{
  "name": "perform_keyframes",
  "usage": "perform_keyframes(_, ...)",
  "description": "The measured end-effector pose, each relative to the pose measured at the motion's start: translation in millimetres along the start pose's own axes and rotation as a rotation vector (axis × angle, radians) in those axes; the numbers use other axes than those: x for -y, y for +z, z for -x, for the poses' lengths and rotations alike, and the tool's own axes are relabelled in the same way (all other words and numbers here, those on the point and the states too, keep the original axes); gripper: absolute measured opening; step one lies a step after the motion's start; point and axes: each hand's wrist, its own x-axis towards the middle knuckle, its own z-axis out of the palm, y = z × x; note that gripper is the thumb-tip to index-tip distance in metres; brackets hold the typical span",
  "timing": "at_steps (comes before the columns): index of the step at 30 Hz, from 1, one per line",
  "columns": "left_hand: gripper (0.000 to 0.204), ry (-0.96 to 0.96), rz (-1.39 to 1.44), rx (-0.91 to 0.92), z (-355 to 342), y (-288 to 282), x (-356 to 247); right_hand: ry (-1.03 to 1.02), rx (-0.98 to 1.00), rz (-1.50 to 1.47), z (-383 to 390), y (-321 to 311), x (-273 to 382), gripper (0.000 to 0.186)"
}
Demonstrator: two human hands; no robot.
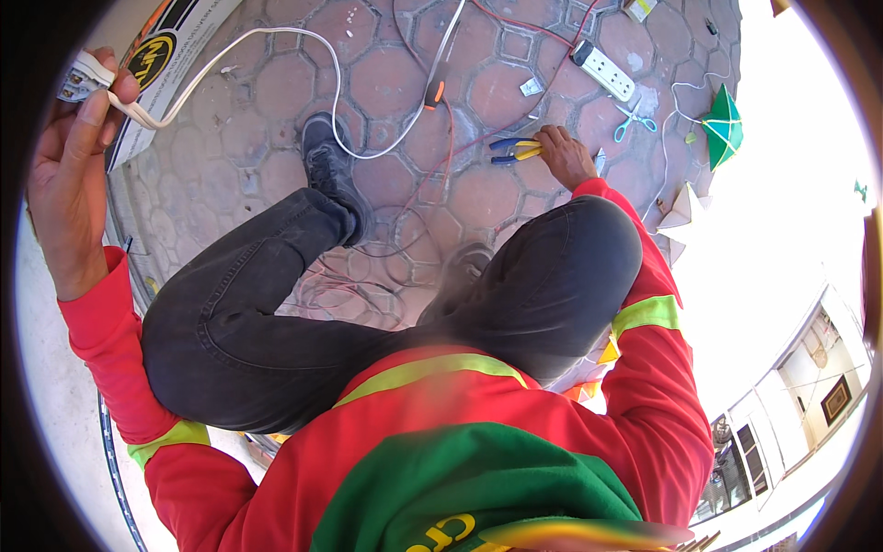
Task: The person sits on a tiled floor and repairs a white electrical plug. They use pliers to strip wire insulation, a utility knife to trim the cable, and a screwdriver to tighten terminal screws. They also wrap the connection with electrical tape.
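Observation:
My left hand (78, 156), raised at the upper left, pinches a white electrical fitting (85, 78) with metal contacts showing in it. A white cable (303, 35) runs from this piece and loops down across the paving. Low over the paving, my right hand (566, 156) has its fingers closed at one end of blue-and-yellow pliers (517, 150). Just right of that hand, light blue scissors (635, 121) lie on the ground with their handles apart. A white power strip (604, 72) rests above them.
Octagonal paving (386, 101) spreads beneath me, with tangled red wires (340, 285) between my feet. An orange-and-black tool (435, 94) lies on the cable. At right are a green star-shaped ornament (724, 127) and a pale one (682, 213). A printed white box (179, 69) stands by my left hand.

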Motion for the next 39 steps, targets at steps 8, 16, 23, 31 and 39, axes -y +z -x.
perform_keyframes(8,0.029,0.024,-0.069,0.008,1.4,8.3,-4.4,0.101,0.241,-0.032,75.7,24.4,15.5,0.041)
perform_keyframes(16,0.035,-0.030,-0.060,0.004,-28.2,17.0,-17.8,0.422,-0.281,-0.049,-5.8,-43.5,-69.2,0.056)
perform_keyframes(23,0.037,-0.083,-0.032,-0.023,-37.4,23.1,-6.4,0.644,-0.093,0.119,-64.6,-74.6,-131.4,0.059)
perform_keyframes(31,0.035,-0.096,0.061,-0.023,-47.2,25.3,-5.3,0.463,-0.056,0.022,-17.1,-45.8,-47.6,0.059)
perform_keyframes(39,0.038,-0.128,0.164,0.014,-53.5,48.2,-10.6,0.408,-0.257,-0.305,-26.3,-26.3,-70.9,0.043)
